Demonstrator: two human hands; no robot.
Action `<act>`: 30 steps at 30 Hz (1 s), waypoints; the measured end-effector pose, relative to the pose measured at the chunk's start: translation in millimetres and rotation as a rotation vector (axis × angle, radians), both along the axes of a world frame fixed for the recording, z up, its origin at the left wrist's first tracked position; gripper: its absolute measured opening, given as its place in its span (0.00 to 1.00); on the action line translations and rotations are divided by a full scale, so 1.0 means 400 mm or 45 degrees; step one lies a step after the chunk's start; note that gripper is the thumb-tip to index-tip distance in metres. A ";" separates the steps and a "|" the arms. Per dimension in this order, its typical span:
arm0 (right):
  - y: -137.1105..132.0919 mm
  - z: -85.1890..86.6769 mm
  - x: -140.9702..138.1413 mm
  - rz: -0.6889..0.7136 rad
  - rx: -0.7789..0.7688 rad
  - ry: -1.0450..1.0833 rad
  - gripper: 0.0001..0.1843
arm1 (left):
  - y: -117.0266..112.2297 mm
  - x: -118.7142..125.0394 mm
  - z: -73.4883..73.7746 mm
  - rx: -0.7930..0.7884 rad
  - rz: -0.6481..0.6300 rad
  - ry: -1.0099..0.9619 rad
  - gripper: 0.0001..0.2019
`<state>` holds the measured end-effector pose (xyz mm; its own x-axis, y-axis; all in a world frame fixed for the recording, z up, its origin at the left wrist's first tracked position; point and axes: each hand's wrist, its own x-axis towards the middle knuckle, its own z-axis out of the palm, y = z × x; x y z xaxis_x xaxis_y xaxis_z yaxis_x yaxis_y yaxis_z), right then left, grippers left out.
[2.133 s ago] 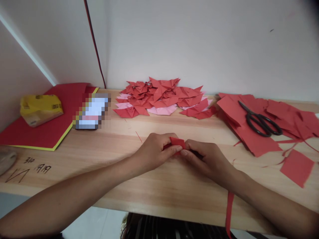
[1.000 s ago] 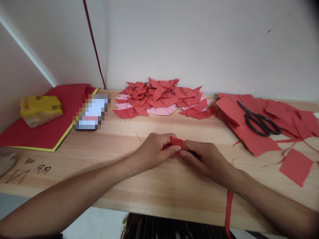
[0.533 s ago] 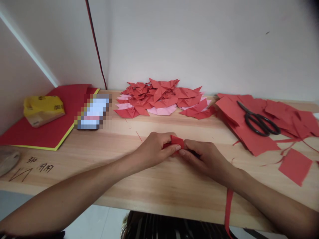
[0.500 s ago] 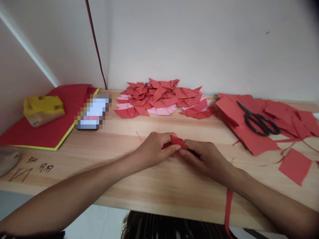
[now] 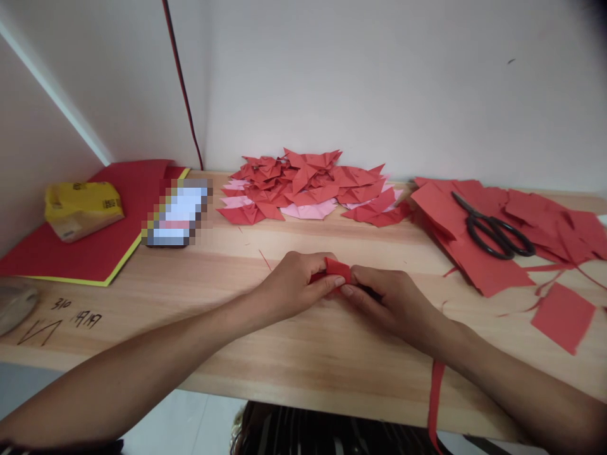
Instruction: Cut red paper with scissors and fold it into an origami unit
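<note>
Between my two hands, above the middle of the wooden table (image 5: 303, 360), is a small folded piece of red paper (image 5: 338, 270). My left hand (image 5: 306, 278) pinches it with the thumb across its front. From the other side my right hand (image 5: 382, 294) grips its right edge, thumb and fingers closed. My fingers cover much of the paper, so its full shape is hidden. Behind my hands lies a pile of folded red and pink paper pieces (image 5: 308, 183) with pointed corners.
At right, black-handled scissors (image 5: 493, 230) rest on red paper sheets (image 5: 441, 221); a red paper square (image 5: 563, 318) lies nearer. A red strip (image 5: 435, 395) hangs over the front edge. At left are a phone (image 5: 176, 215), red and yellow sheets (image 5: 95, 259) and a yellow packet (image 5: 84, 208).
</note>
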<state>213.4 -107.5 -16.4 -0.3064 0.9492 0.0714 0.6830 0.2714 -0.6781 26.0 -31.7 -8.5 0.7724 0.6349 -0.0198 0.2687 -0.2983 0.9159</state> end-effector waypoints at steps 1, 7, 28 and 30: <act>0.001 -0.001 0.000 0.001 0.000 -0.005 0.15 | 0.000 0.000 0.000 0.005 0.000 0.003 0.09; 0.001 -0.004 -0.001 0.001 0.017 -0.015 0.14 | -0.001 -0.003 -0.003 0.001 -0.001 0.015 0.09; 0.000 -0.004 0.001 0.014 0.023 -0.007 0.13 | 0.000 -0.003 -0.003 -0.006 -0.014 0.010 0.09; -0.001 -0.004 0.000 0.017 0.018 -0.004 0.13 | 0.000 -0.002 -0.003 0.001 -0.010 0.015 0.09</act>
<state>213.5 -107.7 -17.9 -0.3191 0.9440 0.0841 0.6814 0.2902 -0.6719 25.1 -31.8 -9.5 0.7768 0.6291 -0.0282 0.2771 -0.3012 0.9124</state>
